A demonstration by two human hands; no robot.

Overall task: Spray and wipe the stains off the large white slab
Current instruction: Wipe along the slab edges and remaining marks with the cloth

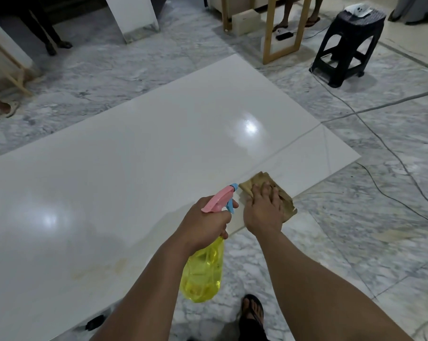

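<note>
The large white slab [158, 143] lies flat on the marble floor and fills the middle of the head view. A faint yellowish stain [97, 268] marks its near part. My left hand [205, 225] grips a spray bottle [203, 269] with a yellow body and a pink and blue trigger head, its nozzle aimed toward the slab's near right edge. My right hand [263, 210] presses flat on a brown cloth [288, 203] at that edge, beside the nozzle. A thin crack line runs across the slab's right corner.
A black plastic stool [348, 45] stands at the back right, next to a wooden frame [281, 33]. Cables [385, 143] run over the floor on the right. My sandalled foot [252, 313] is below the bottle. Other people's feet show at the far edges.
</note>
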